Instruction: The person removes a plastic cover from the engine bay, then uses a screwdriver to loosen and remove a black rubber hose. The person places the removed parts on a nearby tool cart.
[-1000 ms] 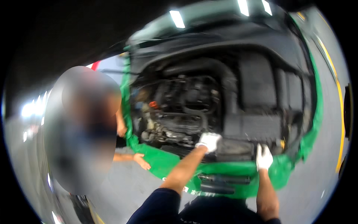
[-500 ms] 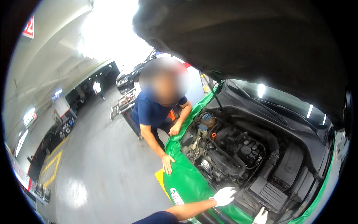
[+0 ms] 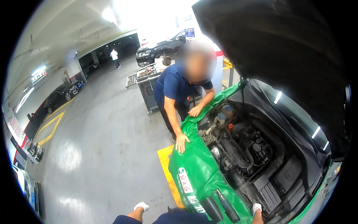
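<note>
Grey floor (image 3: 108,149) below left hand (image 3: 141,206) — right hand (image 3: 256,207) extended toward engine bay (image 3: 253,153).

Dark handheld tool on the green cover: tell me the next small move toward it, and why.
Probably move the right hand to the dark handheld tool: it lies on the green cover with no hand on it, and the right hand looks nearer to it than the left hand, out over the floor.

Ceiling lights (image 3: 109,15) glare white, the floor (image 3: 100,149) shines, and fisheye edges darken.
</note>
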### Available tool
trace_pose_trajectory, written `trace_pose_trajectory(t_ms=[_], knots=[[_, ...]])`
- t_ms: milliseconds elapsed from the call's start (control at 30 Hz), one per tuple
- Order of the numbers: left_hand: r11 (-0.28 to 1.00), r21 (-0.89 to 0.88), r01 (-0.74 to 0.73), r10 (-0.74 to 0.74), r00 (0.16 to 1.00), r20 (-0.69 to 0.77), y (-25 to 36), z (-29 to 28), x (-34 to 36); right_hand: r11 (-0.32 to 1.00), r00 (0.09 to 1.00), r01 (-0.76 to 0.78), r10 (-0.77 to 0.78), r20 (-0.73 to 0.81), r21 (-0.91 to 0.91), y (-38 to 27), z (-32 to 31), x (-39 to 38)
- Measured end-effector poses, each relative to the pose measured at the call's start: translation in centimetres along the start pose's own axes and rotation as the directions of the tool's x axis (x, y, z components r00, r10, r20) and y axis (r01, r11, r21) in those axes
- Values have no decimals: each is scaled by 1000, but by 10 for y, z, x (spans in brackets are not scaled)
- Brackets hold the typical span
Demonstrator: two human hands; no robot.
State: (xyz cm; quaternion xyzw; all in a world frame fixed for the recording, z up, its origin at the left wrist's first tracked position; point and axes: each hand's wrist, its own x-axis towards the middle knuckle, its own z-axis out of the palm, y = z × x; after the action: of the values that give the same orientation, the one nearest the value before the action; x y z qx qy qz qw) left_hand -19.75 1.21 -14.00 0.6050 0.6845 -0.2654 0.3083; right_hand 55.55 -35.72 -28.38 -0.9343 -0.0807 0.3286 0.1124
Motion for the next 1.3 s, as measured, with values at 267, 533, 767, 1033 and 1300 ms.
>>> trace_pose_trajectory(t_ms=[267,533,767,1033,1300], knots=[[945,-301,125,-107,991,74,-130,116,-14,998,918,37,-52,-392,-46,-75,-89,-138],[939,-302,-165,205,973,105,-57,114,38,983,786,79,40,-617,165,-102,-180,-231],[792,-495,-359,393,919,-38,51,42,86,634,788,307,249,-563,710,-17,-160,-212],[735,-551,-396,495,868,36,74,29,96,25,788,-183,602,132,983,0,-79,-327],[727,-118,-676,686,715,135,62,37,121,-316,779,-261,490,392,912,82,11,-346]])
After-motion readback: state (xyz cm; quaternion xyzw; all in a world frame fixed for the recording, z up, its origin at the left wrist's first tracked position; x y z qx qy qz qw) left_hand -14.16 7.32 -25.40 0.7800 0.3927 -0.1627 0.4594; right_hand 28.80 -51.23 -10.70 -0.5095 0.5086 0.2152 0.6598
